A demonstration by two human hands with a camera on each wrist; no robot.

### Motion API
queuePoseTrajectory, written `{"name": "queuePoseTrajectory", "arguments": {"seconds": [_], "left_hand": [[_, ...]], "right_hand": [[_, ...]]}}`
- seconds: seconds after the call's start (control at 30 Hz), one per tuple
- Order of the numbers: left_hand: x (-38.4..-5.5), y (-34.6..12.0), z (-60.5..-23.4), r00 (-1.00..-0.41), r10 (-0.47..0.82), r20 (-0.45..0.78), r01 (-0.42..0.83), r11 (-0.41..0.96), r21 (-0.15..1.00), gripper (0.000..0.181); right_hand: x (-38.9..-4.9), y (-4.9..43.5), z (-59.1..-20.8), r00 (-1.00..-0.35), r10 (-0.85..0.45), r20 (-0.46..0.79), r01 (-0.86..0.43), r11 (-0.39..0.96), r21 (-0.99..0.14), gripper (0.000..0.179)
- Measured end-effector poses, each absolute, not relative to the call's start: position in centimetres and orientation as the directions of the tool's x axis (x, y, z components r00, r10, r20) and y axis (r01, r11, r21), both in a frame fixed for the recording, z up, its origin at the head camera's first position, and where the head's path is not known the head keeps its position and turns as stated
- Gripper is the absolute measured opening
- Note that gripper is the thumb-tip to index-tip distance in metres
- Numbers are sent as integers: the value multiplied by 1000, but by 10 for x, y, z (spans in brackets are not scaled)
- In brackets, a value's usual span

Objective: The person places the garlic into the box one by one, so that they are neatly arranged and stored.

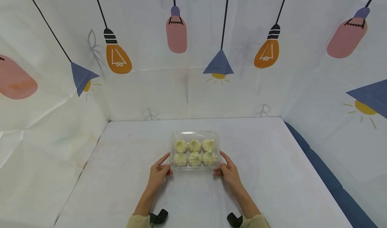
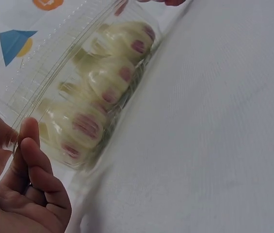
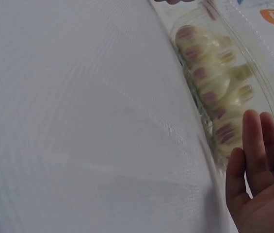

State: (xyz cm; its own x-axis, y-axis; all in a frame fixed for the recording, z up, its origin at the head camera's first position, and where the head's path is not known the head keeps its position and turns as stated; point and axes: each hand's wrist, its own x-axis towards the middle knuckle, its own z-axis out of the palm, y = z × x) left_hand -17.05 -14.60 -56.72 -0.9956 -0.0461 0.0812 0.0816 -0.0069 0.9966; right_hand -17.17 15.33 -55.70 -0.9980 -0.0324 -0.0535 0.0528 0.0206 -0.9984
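A clear plastic box (image 1: 195, 133) lies on the white table, holding several pale garlic bulbs (image 1: 195, 146) in two rows. Purple patches mark the bulbs (image 2: 89, 125) in the left wrist view. My left hand (image 1: 158, 175) is at the box's near left corner, thumb and fingers pinching its rim. On the opposite side, my right hand (image 1: 231, 175) holds the near right corner. In the right wrist view, its fingers (image 3: 254, 141) lie against the box's near side, with the rim between them and a fingertip at the frame's edge.
The white tabletop (image 1: 136, 137) extends around the box and both forearms. White cloth walls (image 1: 187, 93) printed with lamps and bulbs stand behind and to the sides. Dark blue fabric (image 1: 326, 174) runs along the right edge. Black camera mounts (image 1: 159, 217) sit by the wrists.
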Motion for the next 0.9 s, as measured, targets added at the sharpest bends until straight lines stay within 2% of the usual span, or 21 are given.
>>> {"name": "queuePoseTrajectory", "arguments": {"seconds": [0.3,0.9], "left_hand": [[-171,-142,-568,-995,-75,64,66,-22,998,48],[-170,-141,-568,-995,-95,34,36,-19,999,49]], "right_hand": [[-174,150,-555,-996,-11,-91,91,-37,-995,56],[-171,151,-551,-990,-1,-142,142,-41,-989,55]]}}
